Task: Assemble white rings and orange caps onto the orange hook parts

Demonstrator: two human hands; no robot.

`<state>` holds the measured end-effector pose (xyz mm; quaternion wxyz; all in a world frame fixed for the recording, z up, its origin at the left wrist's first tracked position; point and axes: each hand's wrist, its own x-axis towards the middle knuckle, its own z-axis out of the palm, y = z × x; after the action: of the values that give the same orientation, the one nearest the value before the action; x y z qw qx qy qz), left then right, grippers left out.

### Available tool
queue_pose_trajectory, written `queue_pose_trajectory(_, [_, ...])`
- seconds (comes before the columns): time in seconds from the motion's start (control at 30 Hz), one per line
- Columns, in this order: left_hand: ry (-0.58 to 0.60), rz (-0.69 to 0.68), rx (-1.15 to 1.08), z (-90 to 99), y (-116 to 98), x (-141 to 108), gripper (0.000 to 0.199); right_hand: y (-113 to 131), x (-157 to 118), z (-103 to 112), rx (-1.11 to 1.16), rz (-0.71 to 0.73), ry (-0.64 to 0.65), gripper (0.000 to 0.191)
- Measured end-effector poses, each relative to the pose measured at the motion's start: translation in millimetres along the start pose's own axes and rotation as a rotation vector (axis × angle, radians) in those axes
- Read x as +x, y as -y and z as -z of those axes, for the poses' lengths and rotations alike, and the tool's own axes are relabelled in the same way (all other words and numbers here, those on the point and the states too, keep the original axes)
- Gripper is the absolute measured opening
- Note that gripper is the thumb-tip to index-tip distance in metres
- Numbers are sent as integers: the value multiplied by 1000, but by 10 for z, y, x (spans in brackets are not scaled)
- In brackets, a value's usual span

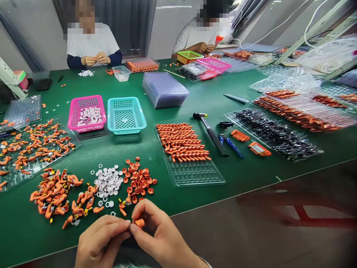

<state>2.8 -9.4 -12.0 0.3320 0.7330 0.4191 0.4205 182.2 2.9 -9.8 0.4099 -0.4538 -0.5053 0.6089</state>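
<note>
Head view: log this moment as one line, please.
left hand: pinching small orange part | right hand: pinching same part | nearby: orange caps, white rings | surface: green table

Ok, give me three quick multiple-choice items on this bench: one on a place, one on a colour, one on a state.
1. Where does the hammer lie?
A. right of the tray of orange parts
B. inside the teal basket
C. at the far table edge

2. What colour is the basket holding white rings?
A. green
B. teal
C. pink

3. What are the person's hands doing?
A. resting flat
B. pinching a small orange piece
C. gripping the hammer

Answers: 1 A, it lies on the green table beside that tray. 2 C, the pink basket holds them. 3 B, left hand and right hand meet on the orange piece.
</note>
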Motion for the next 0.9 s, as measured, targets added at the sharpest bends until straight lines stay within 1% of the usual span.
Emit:
queue_pose_trajectory(0.07, [41,-16,-28,25,-6,3,36,25,24,39,137,-85,99,14])
queue_pose_trajectory(0.13, [54,1,-72,41,-13,10,36,46,47,74,215,-132,186,20])
queue_pose_trajectory(0.23, [51,41,-128,39,-25,13,30,61,63,90,285,-167,238,31])
queue_pose_trajectory(0.43, [10,59,-188,11,-54,-26,24,12,36,-7,419,-225,205,43])
queue_pose_trajectory(0.57, [11,23,-190,8,-77,-31,25,-50,21,-65,481,-245,171,46])
queue_pose_trajectory(0.67, [23,-17,-196,14,-77,-5,26,-89,22,-82,538,-278,169,46])
queue_pose_trajectory(0.8, [27,19,-189,35,-45,33,27,-114,45,-76,629,-255,145,42])
queue_pose_trajectory(0.9, [47,-3,-164,54,-14,39,30,-106,67,-56,656,-279,193,42])
